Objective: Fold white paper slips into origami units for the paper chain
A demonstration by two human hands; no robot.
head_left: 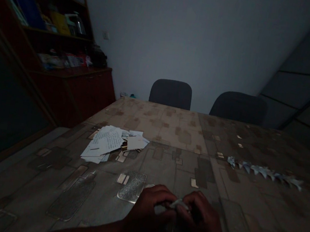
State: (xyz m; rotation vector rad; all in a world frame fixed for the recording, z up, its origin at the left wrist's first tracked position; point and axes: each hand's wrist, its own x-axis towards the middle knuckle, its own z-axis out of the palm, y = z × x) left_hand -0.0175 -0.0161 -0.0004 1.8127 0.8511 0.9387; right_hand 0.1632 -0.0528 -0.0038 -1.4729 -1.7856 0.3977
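Both my hands meet low in the head view, just above the patterned tablecloth. Between their fingertips is a small pale folded piece of paper (179, 203). My left hand (153, 207) pinches it from the left, with thumb and fingers closed. From the right, my right hand (201, 217) closes on the same piece. The scene is dim, so the piece's exact shape is hard to make out. Left of centre lies a loose pile of paper sheets (107, 140), some with writing. A row of pointed folded paper pieces (264, 172) lies on the right side of the table.
The table (170, 133) has a cloth with rectangle patterns. Two dark chairs (171, 93) (239, 106) stand at its far edge, before a plain wall. A reddish cabinet (89, 92) with filled shelves stands at the left.
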